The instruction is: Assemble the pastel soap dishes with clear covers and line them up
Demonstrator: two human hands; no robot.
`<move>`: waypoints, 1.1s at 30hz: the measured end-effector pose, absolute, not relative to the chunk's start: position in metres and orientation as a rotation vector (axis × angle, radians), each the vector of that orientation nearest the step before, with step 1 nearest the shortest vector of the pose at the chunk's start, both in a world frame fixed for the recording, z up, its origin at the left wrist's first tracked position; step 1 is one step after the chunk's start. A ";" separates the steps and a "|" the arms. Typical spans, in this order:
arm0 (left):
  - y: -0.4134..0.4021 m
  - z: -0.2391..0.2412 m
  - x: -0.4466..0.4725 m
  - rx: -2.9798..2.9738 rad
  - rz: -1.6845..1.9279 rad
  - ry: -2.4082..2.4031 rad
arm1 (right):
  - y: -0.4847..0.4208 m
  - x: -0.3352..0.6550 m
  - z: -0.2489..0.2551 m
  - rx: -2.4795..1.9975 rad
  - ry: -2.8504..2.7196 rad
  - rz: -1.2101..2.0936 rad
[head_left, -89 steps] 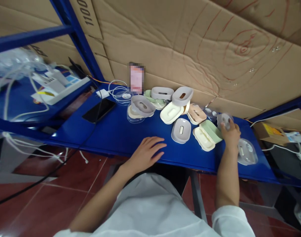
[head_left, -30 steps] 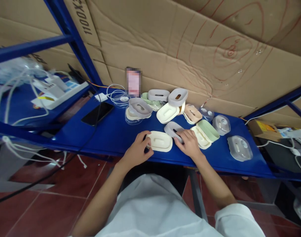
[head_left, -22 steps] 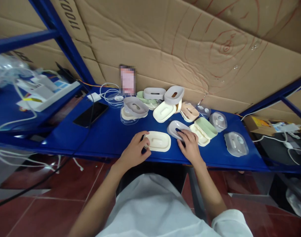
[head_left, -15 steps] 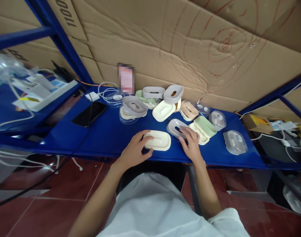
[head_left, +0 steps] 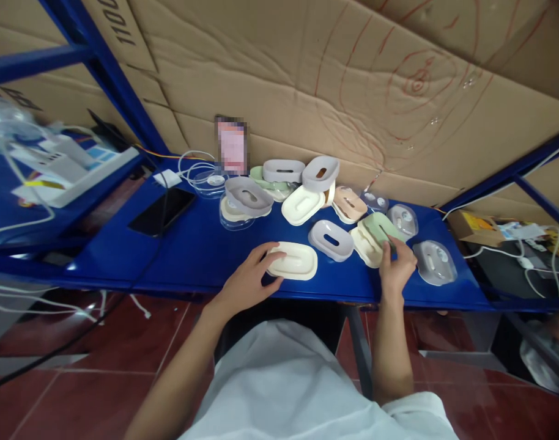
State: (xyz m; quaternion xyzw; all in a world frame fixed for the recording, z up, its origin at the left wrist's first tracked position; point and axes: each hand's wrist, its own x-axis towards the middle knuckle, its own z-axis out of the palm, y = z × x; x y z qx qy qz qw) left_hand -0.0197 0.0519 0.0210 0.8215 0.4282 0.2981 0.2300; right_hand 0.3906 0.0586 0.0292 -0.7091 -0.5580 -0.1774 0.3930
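My left hand (head_left: 249,275) holds the left end of a cream oval dish (head_left: 296,261) lying on the blue table, thumb at its near edge and fingers over the far side. My right hand (head_left: 399,266) grips the near right side of a green slotted oval dish (head_left: 381,227), its fingers curled and partly hidden. Beneath the green one is a cream piece (head_left: 366,245). Between my hands lies a lilac-grey oval dish (head_left: 331,240) with a long slot, untouched.
Several more oval pieces crowd the back, among them a cream tray (head_left: 302,205), a peach dish (head_left: 350,205) and a grey dish (head_left: 248,197). Clear-covered pieces (head_left: 435,263) sit at right. A dark phone (head_left: 162,211) and white cables (head_left: 197,174) are at left.
My right hand has left the lilac-grey dish, moved right and taken hold of the green dish, which is now tilted a little. My left hand stays on the cream dish.
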 end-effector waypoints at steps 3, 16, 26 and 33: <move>0.051 0.020 -0.020 2.238 0.796 1.180 | 0.047 0.359 0.034 -1.616 -1.466 -0.535; 0.056 0.017 -0.022 2.402 0.891 0.998 | 0.011 0.236 0.022 -1.120 -2.185 0.196; 0.055 0.015 -0.019 2.432 0.892 1.063 | 0.080 0.293 0.075 -1.309 -2.088 -0.085; 0.056 0.017 -0.018 2.439 0.867 1.094 | 0.198 0.331 0.084 -1.968 -1.918 -0.210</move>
